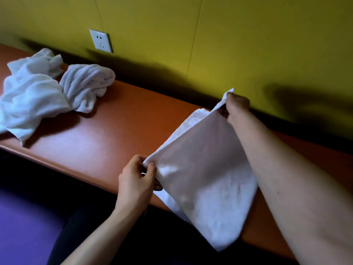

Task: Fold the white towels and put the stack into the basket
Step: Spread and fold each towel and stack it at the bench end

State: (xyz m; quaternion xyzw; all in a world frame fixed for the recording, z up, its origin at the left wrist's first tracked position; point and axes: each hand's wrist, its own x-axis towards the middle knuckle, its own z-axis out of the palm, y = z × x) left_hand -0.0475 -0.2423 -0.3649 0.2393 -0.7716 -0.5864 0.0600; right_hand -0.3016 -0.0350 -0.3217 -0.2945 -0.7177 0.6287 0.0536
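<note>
Nearest you, your left hand (136, 181) pinches one top corner of a white towel (204, 180), thumb and fingers curled tight on the hem; the cloth hangs doubled below your fingers, its lower end draped over the near edge of the orange counter (114, 131); further out, your right hand (236, 106) grips the opposite corner, fingers closed round it, the edge taut between both hands; beyond your left fingers, well apart, a heap of unfolded towels (44, 92) lies crumpled by the wall socket (100, 41); judging from this, folding has barely begun: no finished stack shows, and no basket is in view.
</note>
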